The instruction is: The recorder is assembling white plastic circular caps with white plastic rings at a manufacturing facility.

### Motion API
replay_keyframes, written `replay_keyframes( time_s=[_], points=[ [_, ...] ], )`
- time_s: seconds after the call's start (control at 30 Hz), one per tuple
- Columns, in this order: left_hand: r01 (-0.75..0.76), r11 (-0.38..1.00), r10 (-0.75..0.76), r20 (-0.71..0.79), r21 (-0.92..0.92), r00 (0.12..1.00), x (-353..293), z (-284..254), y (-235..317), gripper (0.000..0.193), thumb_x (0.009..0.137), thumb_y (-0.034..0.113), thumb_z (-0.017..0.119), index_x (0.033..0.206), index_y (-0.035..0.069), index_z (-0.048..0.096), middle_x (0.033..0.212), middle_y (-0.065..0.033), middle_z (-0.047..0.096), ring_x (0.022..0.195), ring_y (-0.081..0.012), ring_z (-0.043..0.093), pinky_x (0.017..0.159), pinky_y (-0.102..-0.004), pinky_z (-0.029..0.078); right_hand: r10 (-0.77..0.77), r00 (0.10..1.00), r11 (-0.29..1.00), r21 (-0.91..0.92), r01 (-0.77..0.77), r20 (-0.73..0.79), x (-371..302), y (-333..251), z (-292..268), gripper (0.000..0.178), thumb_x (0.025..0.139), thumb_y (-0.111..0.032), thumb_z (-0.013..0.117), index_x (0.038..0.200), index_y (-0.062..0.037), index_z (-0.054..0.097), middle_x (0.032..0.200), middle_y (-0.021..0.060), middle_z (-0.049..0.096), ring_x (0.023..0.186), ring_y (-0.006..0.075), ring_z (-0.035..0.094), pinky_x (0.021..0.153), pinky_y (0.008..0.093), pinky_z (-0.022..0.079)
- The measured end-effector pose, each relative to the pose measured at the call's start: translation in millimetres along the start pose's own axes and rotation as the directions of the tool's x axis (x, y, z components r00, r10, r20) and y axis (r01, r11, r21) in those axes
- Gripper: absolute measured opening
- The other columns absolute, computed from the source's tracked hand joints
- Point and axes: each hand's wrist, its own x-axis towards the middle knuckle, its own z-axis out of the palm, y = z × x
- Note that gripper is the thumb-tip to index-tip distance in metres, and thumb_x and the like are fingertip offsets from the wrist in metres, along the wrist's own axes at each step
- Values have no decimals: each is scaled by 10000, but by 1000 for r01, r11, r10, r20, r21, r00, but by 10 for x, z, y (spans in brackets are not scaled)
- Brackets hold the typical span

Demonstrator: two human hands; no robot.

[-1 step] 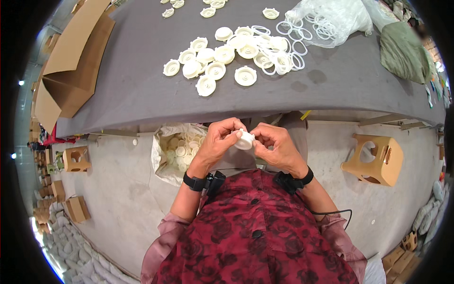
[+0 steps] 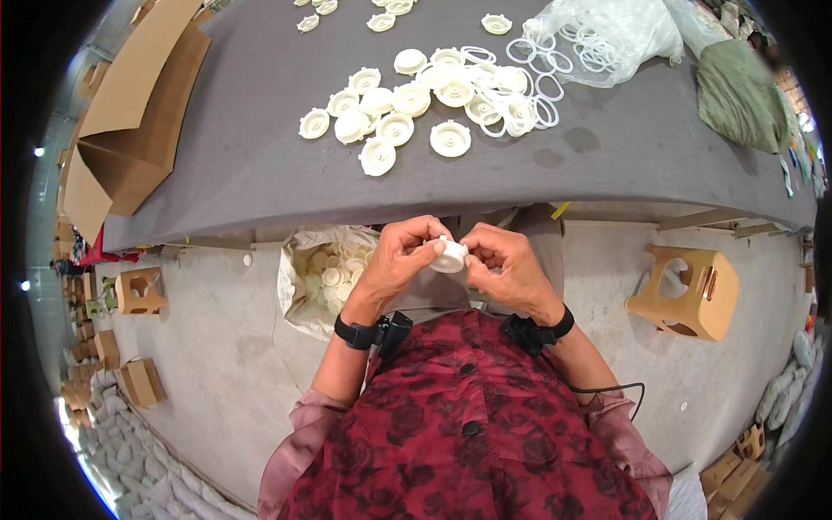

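Observation:
Just in front of the table's near edge, I hold a round white plastic cap [image 2: 449, 258] between my two hands. My left hand [image 2: 400, 262] pinches its left side with thumb and fingers. At its right edge, my right hand [image 2: 510, 270] is closed, thumb and fingertips on the rim; whether a ring is seated on the cap is too small to tell. On the grey-covered table [image 2: 260, 147] beyond lies a pile of similar caps [image 2: 395, 129]. Clear sealing rings [image 2: 546, 113] are mixed in at its right side.
A plastic bag [image 2: 620, 43] with more rings lies at the back right, beside a green cloth [image 2: 741, 95]. An open cardboard box [image 2: 152, 113] stands on the left. Below are a sack of caps [image 2: 299, 299] and tan stools [image 2: 693, 290], [image 2: 139, 290].
The cap has tilted very slightly between my fingers. My hands stay in nearly the same place.

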Motion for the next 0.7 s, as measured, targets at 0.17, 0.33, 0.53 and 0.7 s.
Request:
replay_keyframes(
  time_s=[0.17, 0.33, 0.53, 0.7],
  points=[
    [-93, 930, 66, -86, -356, 994, 6, 61, -85, 299, 896, 201, 736, 1112, 13, 647, 1084, -57, 676, 1029, -142, 620, 956, -303, 457, 46, 994, 865, 502, 9, -97, 28, 10, 48, 121, 955, -11, 544, 1013, 56, 626, 863, 62, 649, 712, 121, 661, 639, 278, 588],
    [-171, 891, 129, -126, -420, 984, 54, 114, -428, 309, 878, 104, 734, 1149, -14, 644, 1114, -57, 673, 1054, -123, 610, 976, -300, 443, 73, 991, 680, 732, 36, -116, 94, 216, 57, 177, 993, -81, 559, 1082, 61, 617, 923, 115, 678, 724, 156, 687, 659, 327, 629],
    [-243, 888, 167, -219, -390, 961, 78, 253, -336, 304, 868, 7, 688, 1160, -25, 611, 1100, -87, 674, 1038, -139, 624, 961, -298, 462, 107, 978, 650, 757, 68, -180, 105, 266, 148, 221, 1006, -112, 543, 1116, 69, 608, 966, 131, 681, 767, 156, 692, 669, 325, 627],
    [-246, 922, 162, -277, -299, 947, 80, 291, -355, 319, 877, -10, 667, 1183, -29, 581, 1082, -105, 692, 1018, -137, 644, 903, -282, 499, 114, 977, 661, 748, 61, -180, 84, 272, 164, 224, 1001, -112, 548, 1120, 70, 603, 978, 133, 685, 800, 162, 693, 692, 316, 620]
  ],
)
